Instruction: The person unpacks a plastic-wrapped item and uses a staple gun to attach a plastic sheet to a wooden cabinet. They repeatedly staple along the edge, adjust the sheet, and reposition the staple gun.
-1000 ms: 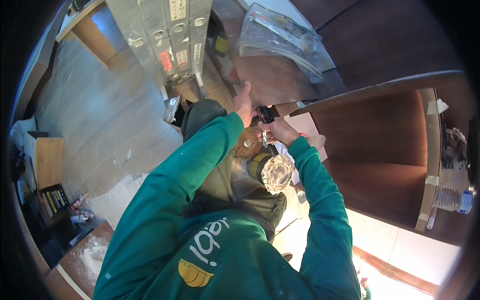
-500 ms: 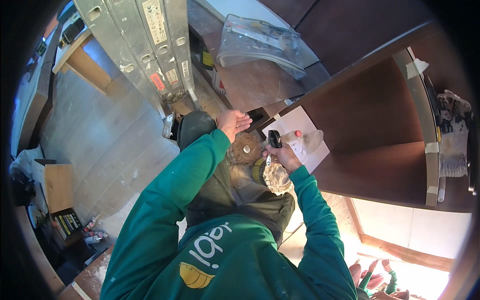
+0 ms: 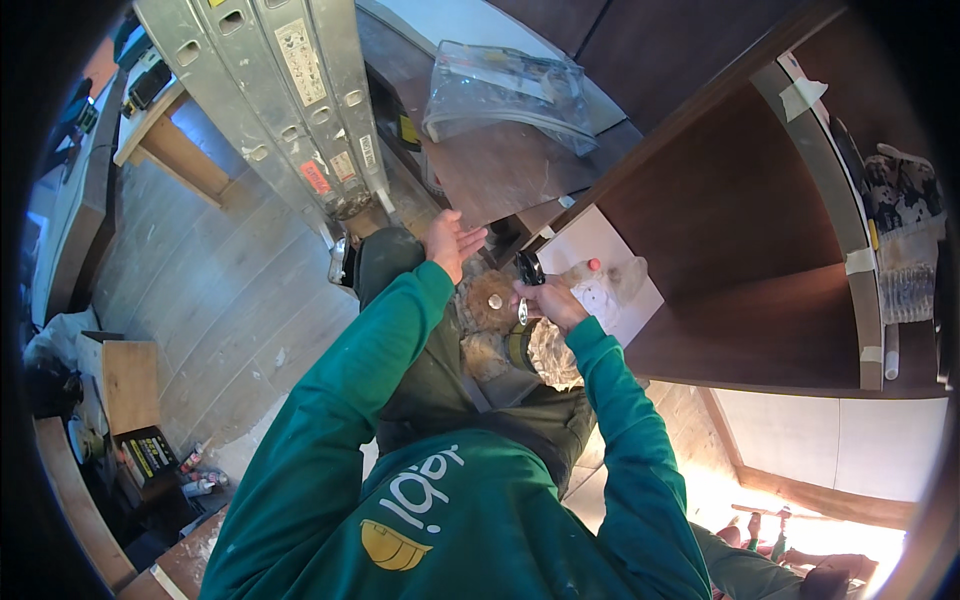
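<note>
My right hand (image 3: pixel 556 303) is closed round a small black-and-silver hand tool (image 3: pixel 530 268), whose exact kind I cannot make out. A silver part of it sticks out below the fingers. My left hand (image 3: pixel 453 243) is raised near my knee, fingers stretched out, nothing in it. Between my legs lie a dusty brown round piece with a pale knob (image 3: pixel 492 301), a dark-and-yellow ring (image 3: pixel 519 345) and a crinkled shiny tan thing (image 3: pixel 552 355). Beside my right hand, a clear bottle with a red cap (image 3: pixel 594 265) rests on a white board (image 3: pixel 610 240).
A metal ladder (image 3: pixel 270 100) stands ahead on the left. A dark brown open cabinet (image 3: pixel 740 210) fills the right side. Ahead lies a clear plastic bag (image 3: pixel 505 90) on a brown panel (image 3: pixel 490 185). At far left are a wooden bench (image 3: pixel 185 155) and an open box (image 3: pixel 130 380).
My left hand has shifted slightly left and its fingers have spread. My right hand, with the black-and-silver tool, has moved a little left and up. At lower right, more of another person's legs shows.
</note>
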A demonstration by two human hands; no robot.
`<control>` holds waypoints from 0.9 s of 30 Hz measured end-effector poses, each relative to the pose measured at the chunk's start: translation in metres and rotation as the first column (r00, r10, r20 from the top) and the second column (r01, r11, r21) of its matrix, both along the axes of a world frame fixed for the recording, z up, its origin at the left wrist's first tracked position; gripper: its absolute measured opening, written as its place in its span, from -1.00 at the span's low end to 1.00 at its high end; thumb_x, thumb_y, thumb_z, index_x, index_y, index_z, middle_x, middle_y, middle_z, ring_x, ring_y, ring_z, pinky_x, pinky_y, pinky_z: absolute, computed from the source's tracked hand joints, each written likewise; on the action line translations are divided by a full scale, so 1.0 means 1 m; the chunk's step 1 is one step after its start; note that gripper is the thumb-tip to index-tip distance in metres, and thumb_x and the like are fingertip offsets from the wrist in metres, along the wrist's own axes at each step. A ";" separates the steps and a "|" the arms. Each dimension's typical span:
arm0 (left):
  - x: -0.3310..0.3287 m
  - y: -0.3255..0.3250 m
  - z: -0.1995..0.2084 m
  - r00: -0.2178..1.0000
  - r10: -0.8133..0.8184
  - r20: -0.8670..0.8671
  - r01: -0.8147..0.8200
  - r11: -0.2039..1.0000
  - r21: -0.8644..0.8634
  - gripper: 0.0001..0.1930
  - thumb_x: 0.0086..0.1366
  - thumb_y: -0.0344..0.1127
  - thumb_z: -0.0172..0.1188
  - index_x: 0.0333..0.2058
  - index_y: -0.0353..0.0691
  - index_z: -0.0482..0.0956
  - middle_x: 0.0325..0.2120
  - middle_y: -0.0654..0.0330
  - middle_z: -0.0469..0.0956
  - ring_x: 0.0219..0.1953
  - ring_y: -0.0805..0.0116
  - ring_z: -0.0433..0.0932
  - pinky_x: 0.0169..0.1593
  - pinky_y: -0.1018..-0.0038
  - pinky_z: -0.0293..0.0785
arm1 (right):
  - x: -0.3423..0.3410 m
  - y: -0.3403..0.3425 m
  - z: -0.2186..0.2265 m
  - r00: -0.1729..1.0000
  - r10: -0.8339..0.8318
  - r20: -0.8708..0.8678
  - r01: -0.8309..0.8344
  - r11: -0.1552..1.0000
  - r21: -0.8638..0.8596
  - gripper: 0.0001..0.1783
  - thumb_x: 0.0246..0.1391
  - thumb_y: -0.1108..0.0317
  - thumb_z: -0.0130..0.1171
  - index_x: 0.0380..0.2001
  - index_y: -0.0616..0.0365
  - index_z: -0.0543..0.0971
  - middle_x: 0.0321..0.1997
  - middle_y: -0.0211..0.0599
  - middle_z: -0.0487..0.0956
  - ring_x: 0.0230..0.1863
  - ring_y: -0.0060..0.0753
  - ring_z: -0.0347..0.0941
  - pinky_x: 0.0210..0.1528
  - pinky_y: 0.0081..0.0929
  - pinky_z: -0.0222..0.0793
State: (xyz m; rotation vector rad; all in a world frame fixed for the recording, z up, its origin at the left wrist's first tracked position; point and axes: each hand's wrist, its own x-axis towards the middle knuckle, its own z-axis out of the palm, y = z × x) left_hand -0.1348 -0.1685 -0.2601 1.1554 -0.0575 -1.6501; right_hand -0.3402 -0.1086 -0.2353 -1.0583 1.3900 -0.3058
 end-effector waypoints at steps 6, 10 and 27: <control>0.005 -0.015 -0.006 0.994 0.012 -0.107 -0.015 0.999 -0.029 -0.26 0.26 0.17 -0.06 0.00 -0.58 0.33 -0.05 -0.20 0.42 -0.06 -0.06 0.52 0.04 0.15 0.48 | 0.029 -0.034 -0.007 1.000 0.027 0.009 -0.028 0.999 0.020 -0.60 0.14 0.06 0.16 -0.41 0.26 0.62 -0.39 -0.27 0.59 -0.36 -0.46 0.51 -0.29 -0.46 0.45; 0.003 -0.020 -0.006 0.986 0.078 -0.149 -0.076 0.997 0.021 -0.19 0.25 0.26 -0.13 0.01 -0.56 0.35 -0.03 -0.20 0.42 -0.05 -0.09 0.46 0.08 0.07 0.40 | 0.044 -0.052 -0.002 0.992 0.115 -0.057 -0.112 0.992 0.053 -0.69 0.21 0.13 0.11 -0.21 0.17 0.54 -0.32 -0.32 0.61 -0.32 -0.49 0.52 -0.21 -0.43 0.42; 0.003 -0.022 -0.036 0.991 0.071 -0.112 -0.073 0.997 -0.016 -0.48 -0.02 -0.65 -0.22 -0.02 -0.44 0.41 -0.14 0.09 0.54 -0.12 0.18 0.53 0.02 0.27 0.48 | 0.031 -0.051 -0.004 0.995 0.062 -0.077 -0.058 0.997 0.058 -0.72 0.24 0.13 0.08 -0.24 0.13 0.55 -0.33 -0.40 0.61 -0.31 -0.54 0.51 -0.23 -0.46 0.39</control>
